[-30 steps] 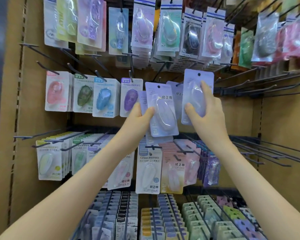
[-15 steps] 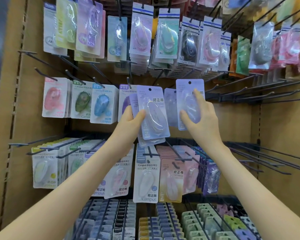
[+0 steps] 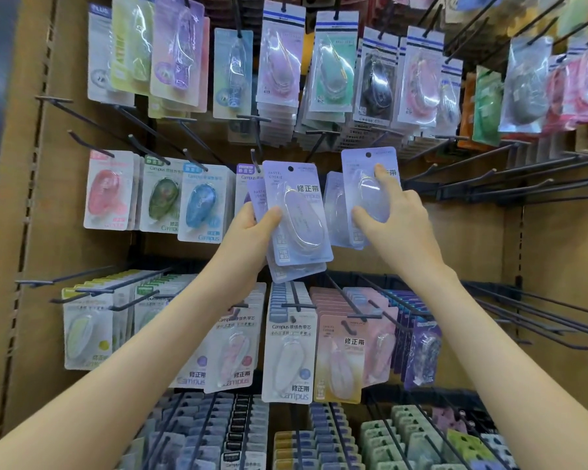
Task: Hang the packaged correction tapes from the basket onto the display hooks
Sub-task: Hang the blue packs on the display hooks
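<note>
Display wall is standing behind the fingers | left hand is gripping stacked packs | right hand is pinching one pack

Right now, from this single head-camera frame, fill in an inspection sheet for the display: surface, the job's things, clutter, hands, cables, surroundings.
Surface: brown backboard carrying rows of dark hooks; the bare hooks are at the right.
Job's things: stack of lavender packs, fanned, in the left hand; one lavender pack held up by the right hand, and whether it is on a hook cannot be told; the basket is not in view.
Clutter: hung pink pack, green pack, blue pack; small packs in rows below.
Hands: left hand grips the stack; right hand pinches its pack.
Cables: nothing seen.
Surroundings: brown side panel on the right.
</note>
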A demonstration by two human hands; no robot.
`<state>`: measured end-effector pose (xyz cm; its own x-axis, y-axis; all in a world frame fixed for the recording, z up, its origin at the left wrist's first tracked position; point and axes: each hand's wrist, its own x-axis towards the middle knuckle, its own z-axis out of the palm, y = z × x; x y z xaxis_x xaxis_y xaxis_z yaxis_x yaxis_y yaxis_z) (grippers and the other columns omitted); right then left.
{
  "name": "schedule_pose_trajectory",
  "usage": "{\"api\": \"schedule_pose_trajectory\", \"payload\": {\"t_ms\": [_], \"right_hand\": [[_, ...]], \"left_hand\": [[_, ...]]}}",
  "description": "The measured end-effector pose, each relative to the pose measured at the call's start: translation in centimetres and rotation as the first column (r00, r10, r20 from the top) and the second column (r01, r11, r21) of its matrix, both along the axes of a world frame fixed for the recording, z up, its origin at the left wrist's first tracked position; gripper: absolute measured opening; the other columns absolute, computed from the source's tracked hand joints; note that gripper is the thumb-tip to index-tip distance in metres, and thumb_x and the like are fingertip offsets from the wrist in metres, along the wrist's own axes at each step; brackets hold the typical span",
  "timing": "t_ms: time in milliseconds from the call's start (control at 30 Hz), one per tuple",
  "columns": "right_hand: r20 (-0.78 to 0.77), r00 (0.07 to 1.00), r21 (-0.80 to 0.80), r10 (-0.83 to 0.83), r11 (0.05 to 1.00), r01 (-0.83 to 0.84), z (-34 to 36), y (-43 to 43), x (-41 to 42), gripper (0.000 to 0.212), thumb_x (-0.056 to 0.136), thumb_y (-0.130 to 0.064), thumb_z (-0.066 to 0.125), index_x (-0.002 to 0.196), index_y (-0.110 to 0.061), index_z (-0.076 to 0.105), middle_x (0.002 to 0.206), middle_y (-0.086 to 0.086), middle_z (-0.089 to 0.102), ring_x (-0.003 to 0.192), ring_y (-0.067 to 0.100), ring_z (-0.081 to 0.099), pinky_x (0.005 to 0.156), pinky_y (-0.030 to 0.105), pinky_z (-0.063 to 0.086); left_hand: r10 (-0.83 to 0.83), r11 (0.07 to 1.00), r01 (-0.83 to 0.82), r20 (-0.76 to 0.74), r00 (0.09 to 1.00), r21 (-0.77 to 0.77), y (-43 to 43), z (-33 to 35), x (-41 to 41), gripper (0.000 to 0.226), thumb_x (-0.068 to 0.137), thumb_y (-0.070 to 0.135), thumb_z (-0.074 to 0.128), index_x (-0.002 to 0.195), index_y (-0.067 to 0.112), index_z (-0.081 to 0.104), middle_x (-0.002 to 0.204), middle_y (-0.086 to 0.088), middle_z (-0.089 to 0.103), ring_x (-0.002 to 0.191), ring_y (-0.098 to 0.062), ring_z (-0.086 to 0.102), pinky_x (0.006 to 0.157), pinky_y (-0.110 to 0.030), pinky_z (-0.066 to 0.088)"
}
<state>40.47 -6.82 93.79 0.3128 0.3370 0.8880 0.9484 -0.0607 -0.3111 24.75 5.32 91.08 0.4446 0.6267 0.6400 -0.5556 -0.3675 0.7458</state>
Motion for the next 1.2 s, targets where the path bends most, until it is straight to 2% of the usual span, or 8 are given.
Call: {"api": "schedule_pose_trajectory", "payload": {"t_ms": [133, 300, 567, 767, 833, 933, 1033, 1200], "right_hand": [[-0.062, 0.998, 0.022, 0.026, 0.999, -0.025, 0.0, -0.3, 0.1, 0.064, 0.096, -0.036, 0.050, 0.152, -0.038, 0.020, 0.119, 0.005, 0.042, 0.094, 0.019, 0.038, 0.077, 0.032, 0.031], [-0.033, 0.999, -0.055, -0.001, 0.998, 0.000, 0.2, -0.8, 0.5, 0.064, 0.094, -0.043, 0.050, 0.152, -0.038, 0.022, 0.140, 0.011, 0.045, 0.124, 0.030, 0.042, 0.088, 0.039, 0.037], [-0.046, 0.991, -0.314, -0.125, 0.944, 0.105, 1.3, 2.7, 3.0, 0.075, 0.094, -0.048, 0.049, 0.154, -0.037, 0.006, 0.135, 0.017, 0.045, 0.106, 0.034, 0.052, 0.077, 0.039, 0.048], [-0.103, 0.980, -0.433, -0.173, 0.894, 0.112, 1.9, 5.0, 4.1, 0.072, 0.097, -0.047, 0.048, 0.154, -0.035, 0.007, 0.144, 0.019, 0.041, 0.122, 0.038, 0.048, 0.094, 0.043, 0.045], [-0.111, 0.987, -0.246, -0.117, 0.965, 0.087, 1.5, 4.0, 3.0, 0.061, 0.098, -0.044, 0.047, 0.152, -0.026, 0.024, 0.144, 0.016, 0.042, 0.126, 0.034, 0.045, 0.098, 0.041, 0.041], [-0.112, 0.971, 0.046, 0.210, 0.977, -0.206, 0.1, 1.3, -0.3, 0.053, 0.097, -0.042, 0.052, 0.145, -0.027, 0.037, 0.136, 0.001, 0.050, 0.121, 0.018, 0.047, 0.087, 0.025, 0.038], [-0.122, 0.904, -0.041, 0.409, 0.908, -0.416, -1.2, -0.2, -3.0, 0.066, 0.089, -0.051, 0.058, 0.147, -0.042, 0.029, 0.140, -0.009, 0.039, 0.124, 0.004, 0.038, 0.091, 0.017, 0.031], [-0.144, 0.927, -0.130, 0.346, 0.922, -0.365, -1.2, -1.7, -2.6, 0.067, 0.088, -0.053, 0.059, 0.146, -0.049, 0.027, 0.151, -0.017, 0.033, 0.135, 0.006, 0.034, 0.095, 0.021, 0.029]], "left_hand": [[0.011, 1.000, -0.011, -0.008, 1.000, 0.005, 0.2, -0.1, -0.3, 0.025, 0.102, 0.024, 0.045, 0.126, 0.028, 0.050, 0.126, 0.003, 0.063, 0.112, -0.020, 0.064, 0.098, -0.048, 0.051], [0.013, 0.999, -0.013, -0.003, 1.000, 0.047, 0.2, -0.3, 0.0, 0.034, 0.103, 0.023, 0.044, 0.137, 0.023, 0.046, 0.130, 0.002, 0.062, 0.114, -0.019, 0.063, 0.099, -0.046, 0.051], [-0.016, 0.999, 0.015, 0.026, 1.000, 0.043, -0.4, 0.1, 0.9, 0.031, 0.104, 0.020, 0.043, 0.134, 0.020, 0.047, 0.128, 0.000, 0.063, 0.113, -0.018, 0.064, 0.097, -0.041, 0.052], [0.016, 0.999, -0.016, 0.006, 1.000, 0.047, -1.1, 0.0, 1.1, 0.028, 0.103, 0.018, 0.046, 0.131, 0.018, 0.050, 0.124, 0.000, 0.064, 0.110, -0.018, 0.065, 0.094, -0.041, 0.054], [0.026, 0.998, -0.027, 0.007, 1.000, 0.048, -1.3, -0.1, 1.0, 0.027, 0.102, 0.019, 0.047, 0.129, 0.019, 0.050, 0.124, 0.000, 0.064, 0.109, -0.016, 0.065, 0.092, -0.038, 0.055], [0.012, 0.995, -0.012, 0.002, 1.000, 0.095, -1.7, -0.3, 1.1, 0.028, 0.101, 0.018, 0.050, 0.129, 0.017, 0.051, 0.122, -0.001, 0.066, 0.108, -0.016, 0.066, 0.091, -0.037, 0.055], [-0.046, 0.990, 0.045, 0.005, 0.999, 0.132, -2.6, -0.3, 1.7, 0.031, 0.099, 0.016, 0.055, 0.129, 0.014, 0.053, 0.119, -0.002, 0.069, 0.106, -0.016, 0.068, 0.090, -0.036, 0.056], [-0.143, 0.983, 0.144, -0.020, 0.990, 0.112, -3.4, -0.5, 2.7, 0.030, 0.101, 0.020, 0.052, 0.130, 0.012, 0.050, 0.121, -0.006, 0.068, 0.108, -0.021, 0.067, 0.096, -0.045, 0.053]]}}
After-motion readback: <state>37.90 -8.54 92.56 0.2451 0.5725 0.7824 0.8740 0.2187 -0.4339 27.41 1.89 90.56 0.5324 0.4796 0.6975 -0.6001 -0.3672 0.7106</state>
